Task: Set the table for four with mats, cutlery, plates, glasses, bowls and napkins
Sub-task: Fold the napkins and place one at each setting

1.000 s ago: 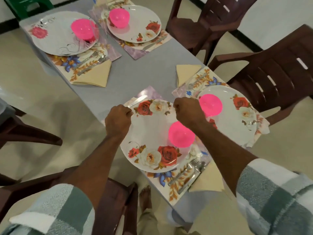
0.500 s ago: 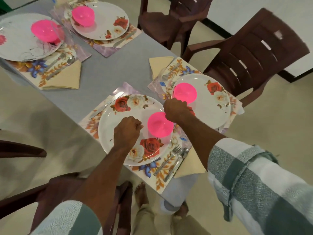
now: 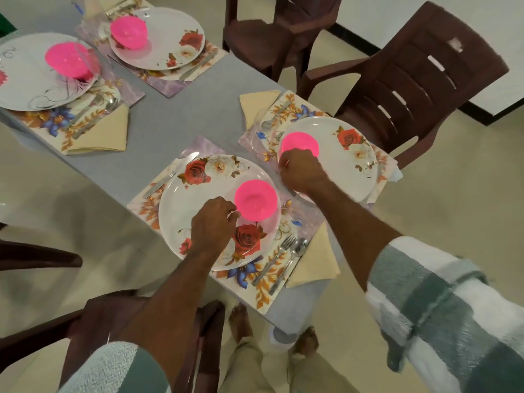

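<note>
Four places are laid on the grey table (image 3: 181,114). My left hand (image 3: 214,222) lies over the near floral plate (image 3: 181,205), its curled fingers pinching the lower left edge of the near pink bowl (image 3: 255,198). My right hand (image 3: 300,171) is curled over the left rim of the right floral plate (image 3: 348,165), its fingers on the near edge of the right pink bowl (image 3: 300,141). A fork and spoon (image 3: 286,256) lie beside a beige napkin (image 3: 314,259) on the near floral mat (image 3: 266,290). A knife (image 3: 170,177) lies left of the near plate.
Two more set places, with plates (image 3: 28,78) (image 3: 170,43) and pink bowls, lie at the far left. Brown plastic chairs (image 3: 419,69) stand along the right side, and one (image 3: 107,313) is under my arms. The table's near corner is just in front of my feet.
Both hands let go of the near plate's rim. The left moved in to the near bowl, the right moved over to the right plate's bowl. My view shifted right.
</note>
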A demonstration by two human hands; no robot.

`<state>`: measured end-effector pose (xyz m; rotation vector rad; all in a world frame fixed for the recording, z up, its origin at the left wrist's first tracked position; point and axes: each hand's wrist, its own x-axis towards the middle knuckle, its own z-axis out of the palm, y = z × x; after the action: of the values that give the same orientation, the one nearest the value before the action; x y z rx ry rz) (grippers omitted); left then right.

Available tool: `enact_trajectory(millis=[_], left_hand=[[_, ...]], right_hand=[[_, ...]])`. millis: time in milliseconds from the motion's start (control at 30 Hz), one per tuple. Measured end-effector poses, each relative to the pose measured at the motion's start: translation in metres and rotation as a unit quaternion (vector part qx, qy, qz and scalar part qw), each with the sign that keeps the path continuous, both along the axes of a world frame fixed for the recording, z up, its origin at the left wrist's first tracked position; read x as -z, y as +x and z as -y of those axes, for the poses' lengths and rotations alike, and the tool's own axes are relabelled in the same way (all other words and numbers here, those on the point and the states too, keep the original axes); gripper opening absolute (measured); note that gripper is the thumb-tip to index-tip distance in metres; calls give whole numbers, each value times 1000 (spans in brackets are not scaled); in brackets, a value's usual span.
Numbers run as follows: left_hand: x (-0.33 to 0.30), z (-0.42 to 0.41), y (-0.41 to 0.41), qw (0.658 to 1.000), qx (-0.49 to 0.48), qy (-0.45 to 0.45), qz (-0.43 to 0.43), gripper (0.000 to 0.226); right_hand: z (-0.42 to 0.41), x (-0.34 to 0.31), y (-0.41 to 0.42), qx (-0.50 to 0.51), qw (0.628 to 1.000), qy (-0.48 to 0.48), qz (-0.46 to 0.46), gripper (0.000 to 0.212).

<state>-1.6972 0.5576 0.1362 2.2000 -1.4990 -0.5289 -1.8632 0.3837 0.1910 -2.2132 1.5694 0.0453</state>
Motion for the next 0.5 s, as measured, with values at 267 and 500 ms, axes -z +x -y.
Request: enact_trajectory(millis=[267, 500], left_hand=[[-12, -11, -32, 999, 22, -32, 21, 16], [-25, -14, -51, 997, 46, -15, 52, 20]], right_hand=[[-72, 2, -119, -13, 970, 169, 177, 85], [-92, 34, -109, 25, 976, 49, 211, 93]])
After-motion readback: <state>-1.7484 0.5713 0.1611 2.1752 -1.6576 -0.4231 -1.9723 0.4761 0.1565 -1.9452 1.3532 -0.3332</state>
